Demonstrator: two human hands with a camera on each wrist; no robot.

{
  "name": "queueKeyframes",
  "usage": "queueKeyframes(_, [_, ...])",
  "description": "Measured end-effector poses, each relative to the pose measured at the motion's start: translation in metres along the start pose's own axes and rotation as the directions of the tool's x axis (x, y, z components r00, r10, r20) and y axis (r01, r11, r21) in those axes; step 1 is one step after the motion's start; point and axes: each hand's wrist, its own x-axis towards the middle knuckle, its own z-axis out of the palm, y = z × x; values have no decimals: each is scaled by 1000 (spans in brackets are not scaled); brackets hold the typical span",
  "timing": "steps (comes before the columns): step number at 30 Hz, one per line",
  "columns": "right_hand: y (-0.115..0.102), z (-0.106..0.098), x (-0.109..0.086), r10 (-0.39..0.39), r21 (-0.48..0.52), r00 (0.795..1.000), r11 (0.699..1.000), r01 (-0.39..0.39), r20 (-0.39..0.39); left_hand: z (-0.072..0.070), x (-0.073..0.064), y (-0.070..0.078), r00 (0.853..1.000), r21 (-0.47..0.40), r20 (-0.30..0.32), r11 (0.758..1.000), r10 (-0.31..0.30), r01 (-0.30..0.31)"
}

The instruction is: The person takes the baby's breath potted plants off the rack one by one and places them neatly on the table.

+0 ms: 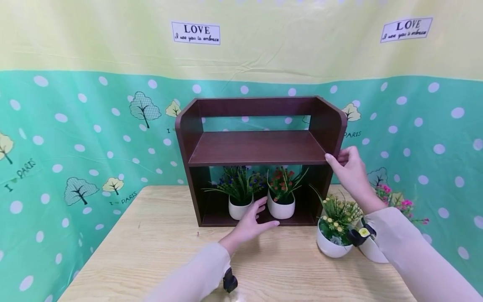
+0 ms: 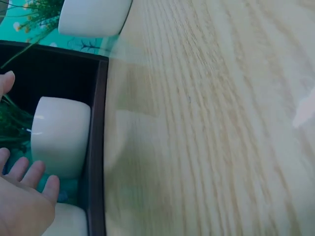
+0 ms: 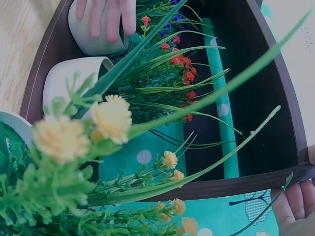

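Observation:
A dark brown two-tier shelf [image 1: 260, 147] stands on the table. My right hand [image 1: 351, 172] grips the front edge of its right side panel, thumb in front and fingers on the outer side. Down at the lower tier, my left hand [image 1: 249, 222] has its fingers spread, holding nothing. It is before the white pot with blue flowers [image 1: 240, 207], left of the white pot with red flowers [image 1: 281, 206]. In the right wrist view its fingers [image 3: 113, 22] overlap the blue-flowered pot; I cannot tell whether they touch it.
Right of the shelf, below my right forearm, stands a white pot with yellow flowers [image 1: 333, 243]. Beside it is a pink-flowered plant [image 1: 405, 203] in a white pot, partly hidden by the sleeve. A green and yellow patterned curtain [image 1: 94, 126] hangs behind the wooden table [image 1: 151, 239].

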Motion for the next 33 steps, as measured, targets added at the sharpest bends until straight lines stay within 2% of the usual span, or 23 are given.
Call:
queueKeyframes(3, [-1, -1, 0, -3, -3, 1000, 1000, 3, -5, 5, 5, -3, 1000, -12, -8, 1000, -20, 20])
queueKeyframes(11, [0, -1, 0, -3, -4, 1000, 1000, 3, -12, 12, 21, -8, 993, 30, -36, 993, -111, 112])
queueKeyframes(18, [-1, 1, 0, -2, 3, 1000, 1000, 2, -10, 21, 40, -17, 991, 118, -91, 987, -100, 111])
queueKeyframes(24, [-1, 1, 1, 2, 2, 1000, 1000, -2, -17, 28, 57, -21, 990, 101, -140, 994, -15, 29])
queueKeyframes(28, [-1, 2, 1, 0, 5, 1000, 1000, 0, -17, 32, 65, -25, 988, 74, -146, 996, 57, -46])
queueKeyframes(33, [0, 2, 1, 3, 13, 1000, 1000, -2, -18, 38, 77, -29, 980, 34, -166, 994, 112, -108])
